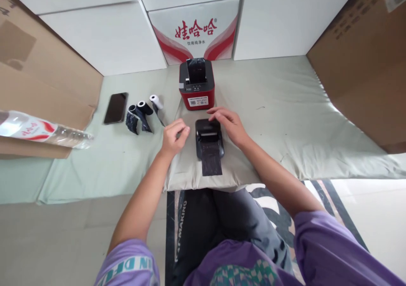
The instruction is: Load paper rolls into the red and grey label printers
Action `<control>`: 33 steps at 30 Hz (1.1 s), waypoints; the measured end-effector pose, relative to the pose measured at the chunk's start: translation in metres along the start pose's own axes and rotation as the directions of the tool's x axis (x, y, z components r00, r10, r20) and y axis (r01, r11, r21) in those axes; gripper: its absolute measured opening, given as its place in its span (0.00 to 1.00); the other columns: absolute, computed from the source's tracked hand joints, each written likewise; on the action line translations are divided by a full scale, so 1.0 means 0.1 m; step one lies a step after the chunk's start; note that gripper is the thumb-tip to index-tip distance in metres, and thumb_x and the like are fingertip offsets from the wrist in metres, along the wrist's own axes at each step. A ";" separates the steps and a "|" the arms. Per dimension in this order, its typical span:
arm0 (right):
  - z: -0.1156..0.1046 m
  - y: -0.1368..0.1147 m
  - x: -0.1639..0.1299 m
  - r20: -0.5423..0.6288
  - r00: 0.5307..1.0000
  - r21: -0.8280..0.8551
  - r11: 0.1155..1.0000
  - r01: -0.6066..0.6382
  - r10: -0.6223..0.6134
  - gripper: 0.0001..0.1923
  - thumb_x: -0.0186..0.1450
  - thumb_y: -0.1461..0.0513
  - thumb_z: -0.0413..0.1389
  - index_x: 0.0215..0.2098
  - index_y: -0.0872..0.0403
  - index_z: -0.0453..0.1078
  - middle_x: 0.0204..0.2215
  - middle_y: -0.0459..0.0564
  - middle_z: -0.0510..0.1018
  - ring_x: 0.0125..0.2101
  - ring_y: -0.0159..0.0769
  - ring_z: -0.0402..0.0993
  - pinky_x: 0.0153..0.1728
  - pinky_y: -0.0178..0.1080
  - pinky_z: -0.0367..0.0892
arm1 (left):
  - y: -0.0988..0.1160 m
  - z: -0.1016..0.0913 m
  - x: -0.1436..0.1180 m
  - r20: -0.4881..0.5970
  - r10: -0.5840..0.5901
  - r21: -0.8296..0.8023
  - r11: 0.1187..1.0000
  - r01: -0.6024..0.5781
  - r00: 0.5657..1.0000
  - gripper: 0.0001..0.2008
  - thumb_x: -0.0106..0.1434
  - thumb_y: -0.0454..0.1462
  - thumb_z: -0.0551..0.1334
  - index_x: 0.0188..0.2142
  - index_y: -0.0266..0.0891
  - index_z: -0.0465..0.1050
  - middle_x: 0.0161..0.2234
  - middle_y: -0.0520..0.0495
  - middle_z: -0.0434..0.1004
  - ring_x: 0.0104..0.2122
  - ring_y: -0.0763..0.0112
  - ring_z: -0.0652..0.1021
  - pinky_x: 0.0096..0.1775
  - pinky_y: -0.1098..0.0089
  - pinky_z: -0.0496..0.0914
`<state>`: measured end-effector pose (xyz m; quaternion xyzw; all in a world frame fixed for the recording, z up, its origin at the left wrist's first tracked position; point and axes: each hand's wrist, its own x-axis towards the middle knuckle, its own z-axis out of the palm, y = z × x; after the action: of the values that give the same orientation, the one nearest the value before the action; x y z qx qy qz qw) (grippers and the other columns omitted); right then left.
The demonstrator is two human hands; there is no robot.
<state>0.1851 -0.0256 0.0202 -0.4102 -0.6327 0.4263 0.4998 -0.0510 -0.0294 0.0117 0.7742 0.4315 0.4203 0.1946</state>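
black printer (pixel 208 140) between both hands' fingers (pixel 222 116)

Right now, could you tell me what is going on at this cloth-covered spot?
A person in a purple shirt sits over a small black printer on a pale cloth. The right hand rests on the printer's top edge; the left hand is curled just beside it. A dark strip hangs out of its front. Behind stands a red and black printer. To the left lie three small rolls and a phone.
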 end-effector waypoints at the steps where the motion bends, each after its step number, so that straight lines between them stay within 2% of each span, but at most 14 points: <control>1: -0.03 0.00 -0.02 0.040 0.999 -0.011 1.000 0.006 -0.006 0.13 0.69 0.52 0.56 0.39 0.51 0.76 0.51 0.52 0.80 0.55 0.43 0.75 0.62 0.50 0.67 | 0.00 0.00 0.00 -0.013 -0.037 0.010 0.999 0.037 0.999 0.25 0.72 0.53 0.53 0.23 0.43 0.58 0.23 0.48 0.62 0.26 0.65 0.67 0.34 0.61 0.64; 2: -0.05 0.00 -0.02 0.087 0.996 -0.023 1.000 -0.002 0.004 0.10 0.66 0.55 0.58 0.41 0.51 0.75 0.52 0.52 0.80 0.56 0.44 0.75 0.62 0.51 0.66 | 0.00 0.00 0.01 -0.004 -0.074 0.018 0.997 0.074 0.997 0.25 0.72 0.54 0.54 0.23 0.43 0.56 0.23 0.49 0.60 0.25 0.66 0.65 0.33 0.62 0.63; 3: -0.08 0.00 -0.02 0.140 0.990 -0.037 0.999 -0.022 0.027 0.13 0.64 0.57 0.59 0.45 0.51 0.75 0.53 0.52 0.79 0.57 0.44 0.75 0.63 0.52 0.66 | 0.01 0.00 0.01 0.028 -0.111 0.021 0.994 0.111 0.993 0.25 0.72 0.54 0.54 0.24 0.43 0.56 0.22 0.50 0.59 0.25 0.67 0.64 0.33 0.63 0.62; 6: -0.16 -0.02 0.01 0.287 0.950 -0.096 0.991 -0.094 0.119 0.23 0.63 0.61 0.59 0.56 0.54 0.71 0.57 0.56 0.77 0.61 0.46 0.73 0.65 0.55 0.64 | 0.02 0.02 0.01 0.178 -0.214 0.000 0.976 0.217 0.961 0.19 0.70 0.51 0.57 0.29 0.43 0.61 0.23 0.53 0.62 0.25 0.69 0.65 0.32 0.65 0.61; 10: -0.25 -0.07 0.02 0.368 0.906 -0.194 0.970 -0.146 0.210 0.28 0.66 0.60 0.58 0.64 0.57 0.66 0.61 0.61 0.75 0.62 0.48 0.72 0.65 0.57 0.64 | 0.02 0.07 0.00 0.323 -0.262 -0.035 0.957 0.288 0.909 0.15 0.68 0.51 0.61 0.37 0.44 0.63 0.29 0.53 0.69 0.29 0.68 0.69 0.34 0.66 0.62; 15: -0.36 -0.08 0.03 0.403 0.876 -0.286 0.945 -0.156 0.267 0.26 0.67 0.56 0.59 0.63 0.52 0.68 0.62 0.57 0.76 0.59 0.48 0.74 0.62 0.57 0.68 | 0.00 0.11 0.00 0.368 -0.264 -0.169 0.924 0.344 0.891 0.17 0.65 0.50 0.64 0.47 0.46 0.66 0.32 0.52 0.69 0.32 0.65 0.72 0.37 0.64 0.65; 19: -0.30 -0.09 0.05 0.445 0.864 -0.314 0.944 -0.098 0.237 0.24 0.67 0.58 0.58 0.61 0.51 0.70 0.59 0.54 0.78 0.58 0.49 0.74 0.62 0.57 0.68 | 0.00 0.11 0.04 0.402 -0.243 -0.254 0.897 0.362 0.883 0.24 0.63 0.47 0.67 0.57 0.47 0.69 0.32 0.50 0.68 0.33 0.64 0.72 0.38 0.64 0.68; 23: -0.15 -0.10 0.01 0.392 0.903 -0.390 0.921 -0.012 0.178 0.29 0.62 0.64 0.56 0.63 0.52 0.69 0.60 0.55 0.76 0.61 0.52 0.69 0.65 0.60 0.62 | 0.00 0.11 0.05 0.421 -0.235 -0.258 0.895 0.364 0.876 0.24 0.64 0.47 0.67 0.57 0.46 0.72 0.32 0.50 0.68 0.33 0.65 0.72 0.37 0.64 0.68; 26: -0.14 -0.05 -0.07 0.335 0.930 -0.327 0.944 -0.037 0.152 0.29 0.65 0.61 0.55 0.65 0.53 0.67 0.62 0.56 0.73 0.63 0.49 0.68 0.66 0.58 0.63 | -0.02 0.13 0.00 0.393 -0.239 -0.261 0.897 0.357 0.888 0.25 0.64 0.48 0.67 0.59 0.46 0.72 0.33 0.50 0.69 0.34 0.64 0.73 0.38 0.64 0.69; 29: -0.23 -0.01 -0.24 0.217 0.963 -0.298 0.950 -0.089 0.158 0.29 0.69 0.57 0.52 0.68 0.52 0.63 0.66 0.57 0.68 0.65 0.46 0.66 0.67 0.55 0.63 | -0.07 0.17 -0.05 0.329 -0.258 -0.257 0.901 0.349 0.908 0.25 0.66 0.51 0.65 0.59 0.46 0.72 0.33 0.49 0.70 0.35 0.64 0.74 0.39 0.64 0.69; 31: -0.26 -0.02 -0.44 0.127 0.979 -0.328 0.938 -0.108 0.157 0.30 0.70 0.59 0.49 0.70 0.51 0.61 0.67 0.58 0.67 0.67 0.46 0.65 0.68 0.57 0.61 | -0.11 0.19 -0.06 0.254 -0.292 -0.291 0.886 0.361 0.922 0.24 0.68 0.54 0.61 0.57 0.45 0.72 0.32 0.50 0.69 0.33 0.66 0.73 0.37 0.65 0.68; 33: -0.18 -0.06 -0.68 0.074 0.984 -0.346 0.930 -0.129 0.164 0.33 0.68 0.61 0.49 0.72 0.53 0.57 0.67 0.60 0.67 0.68 0.48 0.64 0.68 0.58 0.61 | -0.15 0.20 -0.04 0.187 -0.352 -0.340 0.853 0.396 0.917 0.23 0.69 0.55 0.58 0.54 0.45 0.72 0.29 0.51 0.67 0.30 0.68 0.70 0.33 0.67 0.65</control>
<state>0.2137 -0.0888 0.0091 -0.5139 -0.6890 0.3672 0.3555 -0.0433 -0.0236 -0.0117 0.6477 0.4745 0.4018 0.4403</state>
